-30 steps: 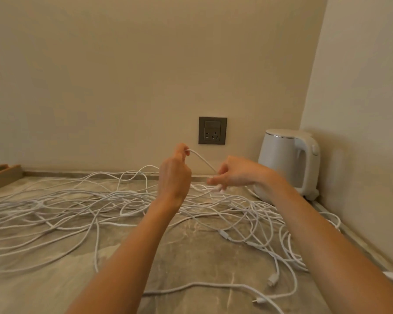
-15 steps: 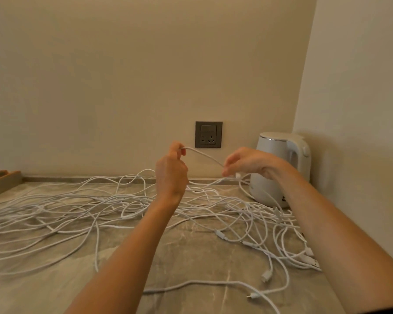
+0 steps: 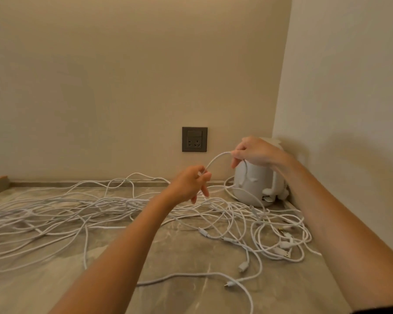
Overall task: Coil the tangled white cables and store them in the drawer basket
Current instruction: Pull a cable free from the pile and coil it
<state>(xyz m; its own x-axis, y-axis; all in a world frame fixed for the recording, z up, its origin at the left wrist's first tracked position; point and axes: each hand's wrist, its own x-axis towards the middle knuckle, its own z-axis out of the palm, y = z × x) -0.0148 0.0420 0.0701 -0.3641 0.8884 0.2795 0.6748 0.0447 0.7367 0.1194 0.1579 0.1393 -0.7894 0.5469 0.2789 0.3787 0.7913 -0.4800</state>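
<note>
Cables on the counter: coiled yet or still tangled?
Tangled: cables sprawl in loose, overlapping loops across the counter; none is wound.

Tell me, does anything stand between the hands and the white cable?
Nothing visible. The left hand and right hand pinch one white cable, arched between them above the tangle, in front of the white kettle. No drawer basket is in view.
</note>
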